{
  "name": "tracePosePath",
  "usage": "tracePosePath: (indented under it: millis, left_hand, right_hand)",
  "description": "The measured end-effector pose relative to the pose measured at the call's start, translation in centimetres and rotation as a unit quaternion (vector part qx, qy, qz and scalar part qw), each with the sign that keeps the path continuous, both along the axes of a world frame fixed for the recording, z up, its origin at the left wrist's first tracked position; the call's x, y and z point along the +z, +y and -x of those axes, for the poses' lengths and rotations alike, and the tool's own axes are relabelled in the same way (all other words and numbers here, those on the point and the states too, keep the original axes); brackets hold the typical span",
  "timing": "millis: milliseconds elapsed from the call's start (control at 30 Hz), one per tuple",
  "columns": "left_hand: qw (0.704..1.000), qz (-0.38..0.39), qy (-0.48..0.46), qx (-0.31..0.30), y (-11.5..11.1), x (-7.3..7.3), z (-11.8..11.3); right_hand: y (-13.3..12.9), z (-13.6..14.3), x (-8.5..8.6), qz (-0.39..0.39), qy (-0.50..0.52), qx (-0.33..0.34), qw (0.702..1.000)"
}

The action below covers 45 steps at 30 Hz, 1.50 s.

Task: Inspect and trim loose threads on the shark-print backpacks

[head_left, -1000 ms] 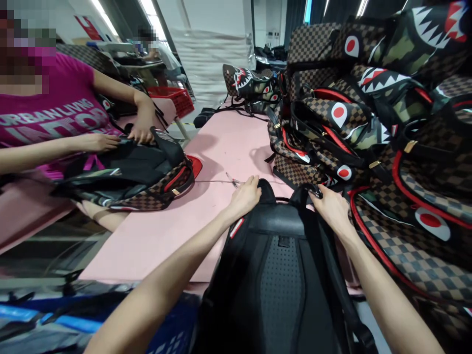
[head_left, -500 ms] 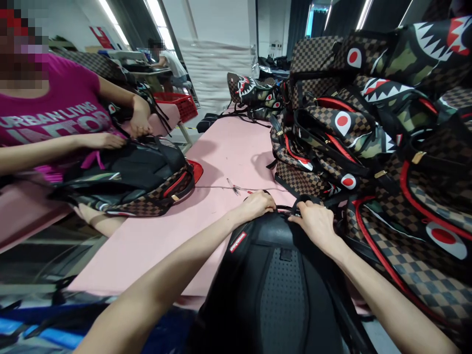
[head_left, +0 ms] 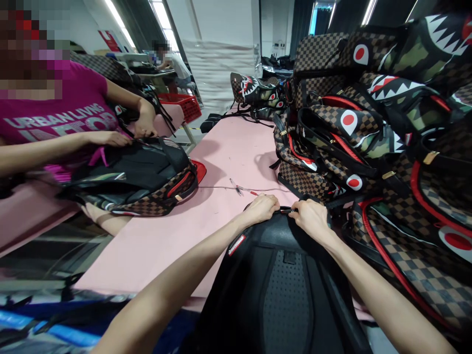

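A black backpack (head_left: 283, 285) lies back-panel up in front of me, its padded mesh panel facing the camera, on the pink table (head_left: 177, 231). My left hand (head_left: 262, 208) grips the top edge of the backpack. My right hand (head_left: 312, 219) grips the same top edge just to the right, almost touching the left hand. A dark strap or handle shows between the two hands. Both hands are closed over the bag's top.
A tall pile of checkered and shark-mouth backpacks (head_left: 368, 128) fills the right side. Across the table a person in a magenta shirt (head_left: 55, 118) handles another backpack (head_left: 136, 177). A thin cord and small tool (head_left: 236, 187) lie mid-table. A red basket (head_left: 182, 104) stands farther back.
My hands moved inward along the backpack's top, from its two sides to nearly touching at the middle. The bag has shifted slightly toward me.
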State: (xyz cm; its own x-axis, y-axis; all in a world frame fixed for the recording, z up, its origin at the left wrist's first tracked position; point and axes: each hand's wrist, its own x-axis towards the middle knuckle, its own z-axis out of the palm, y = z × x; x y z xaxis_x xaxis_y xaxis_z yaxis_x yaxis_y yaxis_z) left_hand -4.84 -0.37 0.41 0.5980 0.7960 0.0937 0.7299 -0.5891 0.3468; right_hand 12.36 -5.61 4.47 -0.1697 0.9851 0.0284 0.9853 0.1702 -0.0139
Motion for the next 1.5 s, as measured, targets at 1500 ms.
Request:
tracePosePath:
  millis: [1500]
  left_hand:
    - [0.871,0.291,-0.395,0.036,2.0,-2.1,-11.4]
  right_hand:
    - [3.0,-8.5,1.7,0.021,0.228,-0.144,0.963]
